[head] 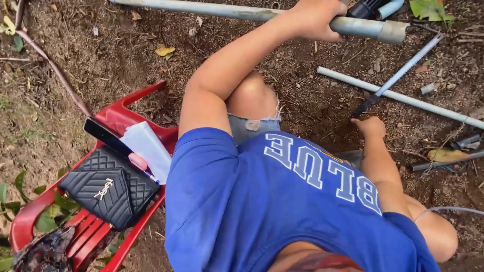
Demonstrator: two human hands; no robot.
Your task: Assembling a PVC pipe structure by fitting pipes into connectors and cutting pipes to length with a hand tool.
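My left hand point(315, 19) reaches forward and is closed around a thick grey pipe point(212, 9) that runs across the top of the view just above the soil. My right hand point(370, 127) sits lower on the right, closed on the dark handle of a long thin tool point(403, 71) with a pale blue shaft. That shaft slants up to the right and crosses a thinner grey pipe point(428, 107) lying on the ground. My bent knee point(252, 98) and blue shirt point(282, 201) fill the middle and bottom.
A red plastic chair point(121, 113) stands at the left, holding a black quilted purse point(108, 189), a dark phone point(103, 135) and a white packet point(148, 146). Black pipe fittings point(368, 7) lie at the top right. Dry leaves, twigs and short pipe offcuts scatter the bare soil.
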